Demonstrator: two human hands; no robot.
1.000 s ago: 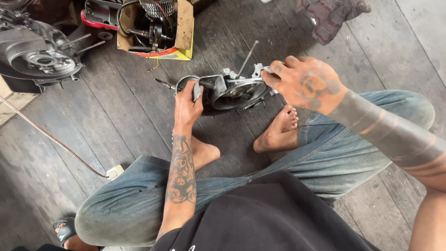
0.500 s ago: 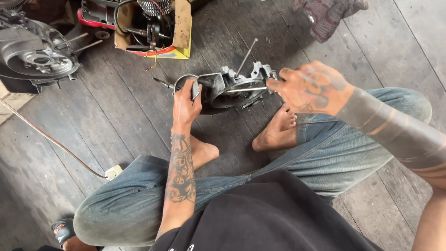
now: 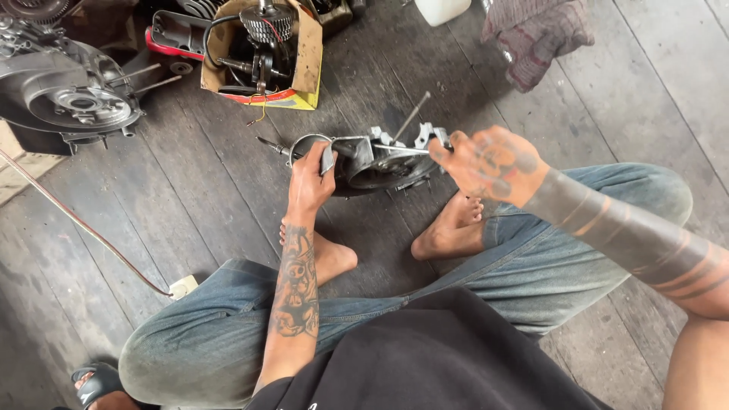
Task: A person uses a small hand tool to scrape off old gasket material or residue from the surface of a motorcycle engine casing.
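Note:
I sit on a dark wooden floor with a grey metal engine casing (image 3: 364, 161) standing in front of my bare feet. My left hand (image 3: 310, 181) grips the casing's left end, next to a round opening. My right hand (image 3: 486, 163) is closed around a thin metal tool (image 3: 399, 149), whose shaft lies across the top of the casing. A long stud (image 3: 414, 115) sticks up from the casing's far side.
A larger engine case (image 3: 72, 95) lies at the far left. A cardboard box (image 3: 304, 53) with engine parts stands behind the casing. A cloth (image 3: 539, 34) lies at the back right. A cable (image 3: 83, 228) runs to a white plug (image 3: 182, 287) by my left knee.
My right hand has lifted off the casing's right end and drawn back slightly to the right, now holding the thin tool over it. My left hand keeps its grip.

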